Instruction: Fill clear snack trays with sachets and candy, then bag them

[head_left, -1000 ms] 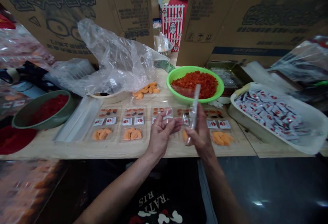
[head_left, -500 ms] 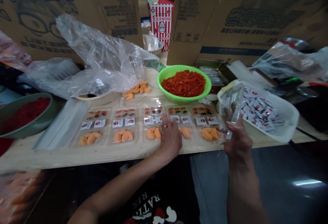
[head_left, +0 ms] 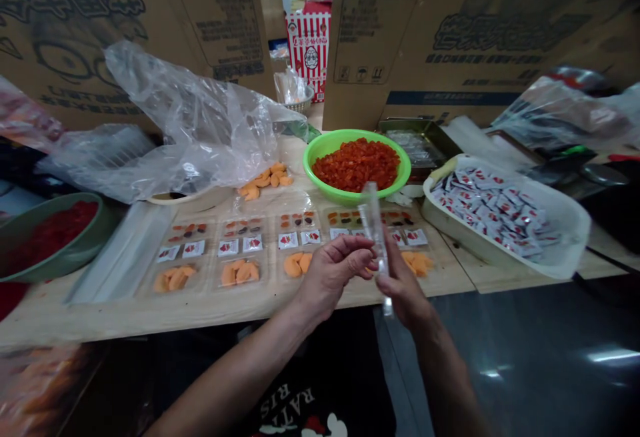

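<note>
My right hand (head_left: pixel 404 287) grips clear plastic trays (head_left: pixel 376 227), stood on edge over the right part of the row; how many are stacked cannot be told. From the left side, my left hand (head_left: pixel 333 273) meets them with thumb and fingers pinched together at their edge. Beneath and to the left, filled clear trays lie in a row on the table. Each visible one holds orange wedge-shaped pieces (head_left: pixel 240 273), two small printed sachets (head_left: pixel 229 247) and small red and dark bits (head_left: pixel 243 227). My hands partly cover the trays on the right.
A green bowl (head_left: pixel 320 185) of red chopped pieces stands behind the row. At right is a white tub (head_left: pixel 575 240) of sachets. Clear film (head_left: pixel 107 260) and a dark green bowl (head_left: pixel 85 240) are at left. A plastic bag (head_left: pixel 200 117) and cardboard boxes (head_left: pixel 390 37) stand behind.
My right hand has brought the clear trays leftward from beside the white tub. My left hand has lifted off the row and come against them.
</note>
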A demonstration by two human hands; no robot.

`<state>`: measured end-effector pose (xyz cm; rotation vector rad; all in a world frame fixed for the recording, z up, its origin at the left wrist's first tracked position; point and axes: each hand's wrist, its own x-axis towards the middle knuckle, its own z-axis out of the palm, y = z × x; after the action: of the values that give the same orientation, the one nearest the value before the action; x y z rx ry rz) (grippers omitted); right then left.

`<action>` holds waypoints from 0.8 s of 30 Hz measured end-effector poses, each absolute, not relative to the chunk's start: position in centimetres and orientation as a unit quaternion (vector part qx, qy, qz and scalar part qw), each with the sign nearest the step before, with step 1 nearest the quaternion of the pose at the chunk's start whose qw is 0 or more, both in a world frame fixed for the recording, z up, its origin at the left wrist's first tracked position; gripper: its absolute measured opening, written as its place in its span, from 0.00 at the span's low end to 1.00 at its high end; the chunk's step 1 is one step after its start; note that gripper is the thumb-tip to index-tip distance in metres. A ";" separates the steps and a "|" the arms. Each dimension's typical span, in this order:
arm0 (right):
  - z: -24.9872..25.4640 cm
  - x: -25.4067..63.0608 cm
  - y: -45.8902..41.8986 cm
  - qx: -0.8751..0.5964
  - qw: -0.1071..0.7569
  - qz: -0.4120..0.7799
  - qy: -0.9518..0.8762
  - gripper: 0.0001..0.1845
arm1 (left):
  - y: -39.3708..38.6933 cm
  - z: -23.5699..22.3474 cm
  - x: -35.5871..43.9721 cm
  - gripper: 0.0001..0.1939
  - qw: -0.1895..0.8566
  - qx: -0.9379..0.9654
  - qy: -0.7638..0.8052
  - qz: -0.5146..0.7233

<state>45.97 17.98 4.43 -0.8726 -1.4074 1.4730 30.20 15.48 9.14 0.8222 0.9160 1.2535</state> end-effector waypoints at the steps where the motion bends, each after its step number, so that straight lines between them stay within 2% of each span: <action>1: 4.4 45.2 17.5 -0.329 0.434 0.619 -0.566 0.43 | 15.5 9.7 30.1 0.19 0.666 0.299 0.382 0.567; 4: 5.1 42.8 16.3 -0.286 0.416 0.690 -0.518 0.39 | 15.6 10.2 29.8 0.19 0.691 0.208 0.369 0.585; 7: 6.2 41.5 15.7 -0.283 0.424 0.711 -0.485 0.36 | 15.5 10.2 29.4 0.21 0.695 0.169 0.373 0.590; 15: 5.5 41.3 15.8 -0.277 0.426 0.714 -0.481 0.34 | 15.1 10.3 29.0 0.18 0.651 0.245 0.404 0.594; 19: 5.5 41.3 16.3 -0.280 0.421 0.683 -0.527 0.38 | 15.0 10.9 27.9 0.18 0.638 0.345 0.418 0.547; 22: 6.4 42.7 17.0 -0.301 0.475 0.656 -0.503 0.45 | 15.3 11.5 28.1 0.17 0.670 0.353 0.375 0.535; 24: 7.0 45.0 17.6 -0.347 0.522 0.621 -0.471 0.43 | 15.7 11.5 29.4 0.16 0.698 0.311 0.332 0.553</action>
<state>44.95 17.65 7.03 -0.8302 -1.1274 1.4877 29.39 15.67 11.49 0.6933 0.7408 1.2335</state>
